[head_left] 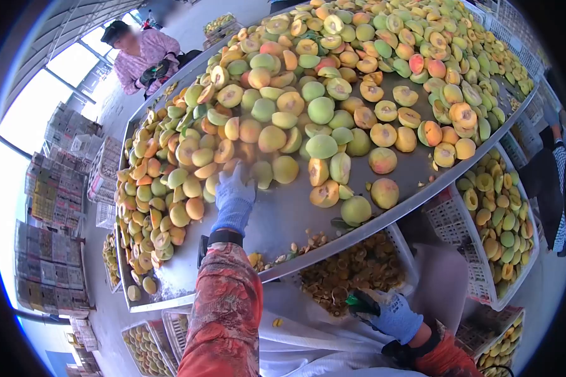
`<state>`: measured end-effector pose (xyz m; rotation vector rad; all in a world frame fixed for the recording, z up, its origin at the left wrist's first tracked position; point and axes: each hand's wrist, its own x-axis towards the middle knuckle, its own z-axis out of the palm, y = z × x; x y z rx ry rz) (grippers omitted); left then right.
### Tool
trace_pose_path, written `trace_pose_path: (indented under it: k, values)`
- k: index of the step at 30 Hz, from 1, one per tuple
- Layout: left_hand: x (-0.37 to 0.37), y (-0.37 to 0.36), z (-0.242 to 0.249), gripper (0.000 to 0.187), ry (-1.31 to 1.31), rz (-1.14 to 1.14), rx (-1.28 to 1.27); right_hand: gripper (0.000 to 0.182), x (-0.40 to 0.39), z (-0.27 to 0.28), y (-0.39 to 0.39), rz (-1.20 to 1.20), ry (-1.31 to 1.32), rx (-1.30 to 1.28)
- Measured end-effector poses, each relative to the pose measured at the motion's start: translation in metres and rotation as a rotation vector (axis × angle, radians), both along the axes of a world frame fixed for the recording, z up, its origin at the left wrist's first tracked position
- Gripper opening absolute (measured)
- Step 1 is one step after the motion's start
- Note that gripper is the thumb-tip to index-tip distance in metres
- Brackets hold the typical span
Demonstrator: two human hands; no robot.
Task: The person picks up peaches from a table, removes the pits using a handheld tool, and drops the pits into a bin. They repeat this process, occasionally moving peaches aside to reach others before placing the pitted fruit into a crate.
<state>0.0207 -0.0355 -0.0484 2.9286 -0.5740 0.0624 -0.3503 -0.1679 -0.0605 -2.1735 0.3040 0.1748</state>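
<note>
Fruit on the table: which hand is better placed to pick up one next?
Probably the left hand: it extends over the table, close to the fruit. The right hand is low, by the crate, holding a green item.

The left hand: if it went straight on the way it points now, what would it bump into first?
Probably the heaped fruit just ahead of the left hand. The view blurs there, so I cannot tell how small the gap is, or whether they already touch.
</note>
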Motion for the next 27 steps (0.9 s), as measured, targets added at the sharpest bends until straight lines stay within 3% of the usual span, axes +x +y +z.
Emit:
trace_pose_path:
  k: [2,5,7,9,11,12,13,15,17,21,23,24,25,27]
  values:
    - [0.003,-0.010,-0.008,0.062,0.029,0.051,0.105,0.046,0.001,-0.006,-0.008,-0.065,-0.041,0.017]
    - [-0.020,0.015,-0.013,0.065,0.030,-0.063,0.209,0.048,0.013,0.004,-0.010,-0.103,-0.037,0.037]
    - [-0.039,0.038,-0.011,0.062,0.129,-0.040,0.153,0.049,0.020,0.009,-0.006,-0.091,0.011,0.028]
    - [-0.065,0.066,0.002,0.056,0.186,-0.071,0.088,0.051,0.018,0.004,0.003,0.000,-0.161,-0.015]
    - [-0.072,0.102,-0.016,0.050,0.441,-0.061,-0.950,0.049,0.021,0.018,0.017,0.014,-0.247,-0.013]
    - [-0.080,0.123,-0.004,0.047,0.739,0.234,-1.256,0.048,0.020,0.025,0.024,0.015,-0.278,-0.003]
    - [-0.097,0.137,0.011,0.050,1.000,0.169,-1.640,0.048,0.020,0.032,0.032,0.018,-0.312,0.006]
    - [-0.132,0.142,0.024,0.050,1.116,0.168,-1.987,0.047,0.022,0.046,0.047,0.036,-0.369,-0.024]
    - [-0.171,0.141,0.040,0.057,1.340,0.078,-2.028,0.048,0.023,0.059,0.062,0.045,-0.419,-0.027]
    - [-0.230,0.125,0.042,0.059,1.340,0.130,-2.030,0.048,0.021,0.094,0.083,0.175,-0.430,-0.263]
    - [-0.259,0.113,0.067,0.051,1.034,0.094,-1.854,0.051,0.013,0.100,0.087,0.199,-0.450,-0.320]
    - [-0.265,0.115,0.068,0.044,0.828,-0.157,-1.616,0.052,0.009,0.105,0.089,0.214,-0.428,-0.400]
    - [-0.270,0.118,0.061,0.044,0.824,-0.158,-1.630,0.052,0.006,0.108,0.092,0.229,-0.411,-0.477]
    - [-0.275,0.119,0.042,0.036,0.141,-0.489,-1.246,0.054,-0.001,0.109,0.095,0.220,-0.493,-0.551]
